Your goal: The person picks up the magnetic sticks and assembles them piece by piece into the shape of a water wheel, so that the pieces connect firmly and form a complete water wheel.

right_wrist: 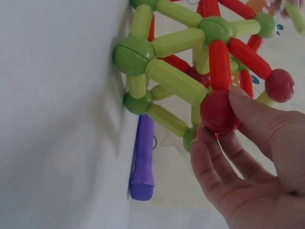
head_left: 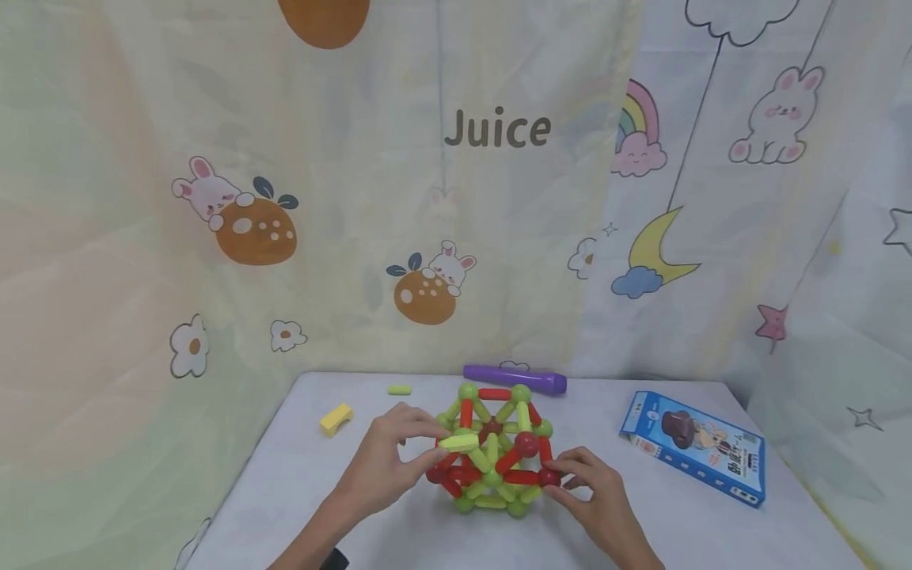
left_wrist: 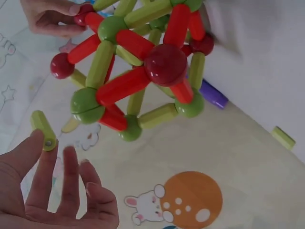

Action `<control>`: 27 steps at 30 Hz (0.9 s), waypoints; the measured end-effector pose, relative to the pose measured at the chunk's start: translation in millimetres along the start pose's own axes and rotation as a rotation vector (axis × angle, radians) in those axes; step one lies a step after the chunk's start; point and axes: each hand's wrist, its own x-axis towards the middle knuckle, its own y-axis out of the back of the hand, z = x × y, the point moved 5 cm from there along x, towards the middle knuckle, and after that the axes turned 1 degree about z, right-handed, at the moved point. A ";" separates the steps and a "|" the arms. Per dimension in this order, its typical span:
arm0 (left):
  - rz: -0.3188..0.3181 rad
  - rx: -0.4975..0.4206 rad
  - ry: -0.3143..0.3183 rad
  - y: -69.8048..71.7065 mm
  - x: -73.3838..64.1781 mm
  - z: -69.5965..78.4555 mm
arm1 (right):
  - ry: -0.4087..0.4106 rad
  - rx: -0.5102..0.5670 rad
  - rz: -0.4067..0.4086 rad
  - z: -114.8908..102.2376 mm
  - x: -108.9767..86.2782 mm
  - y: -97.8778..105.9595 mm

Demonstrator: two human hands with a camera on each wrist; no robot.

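A ball-and-rod magnetic structure (head_left: 492, 478) of red and green pieces stands on the table. My left hand (head_left: 388, 457) pinches a loose light-green magnetic rod (left_wrist: 43, 130) between thumb and index finger; its round end faces the left wrist camera. In that view the rod is apart from the structure, and the other fingers are loosely bent. At the structure's right side, my right hand (right_wrist: 257, 162) grips a dark red ball (right_wrist: 218, 112) with thumb and fingers. Another red ball (head_left: 526, 444) sits at the upper front of the structure.
A purple flashlight-shaped tube (head_left: 514, 378) lies at the table's back edge. One more green rod (head_left: 400, 390) and a yellow arched block (head_left: 336, 419) lie to the left. On the right is a blue box (head_left: 698, 447). A printed curtain (head_left: 342, 198) hangs behind the table.
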 end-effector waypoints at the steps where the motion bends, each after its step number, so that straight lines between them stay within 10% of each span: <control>1: 0.012 0.012 -0.022 -5.6 3.6 2.3 | -0.004 0.003 -0.001 0.5 0.1 -0.3; 10: 0.002 0.049 -0.146 -44.8 31.8 8.8 | -0.017 0.014 -0.013 1.8 1.0 0.1; 27: -0.031 0.072 -0.087 -59.3 37.0 2.1 | -0.028 0.006 -0.017 -2.5 0.8 -0.6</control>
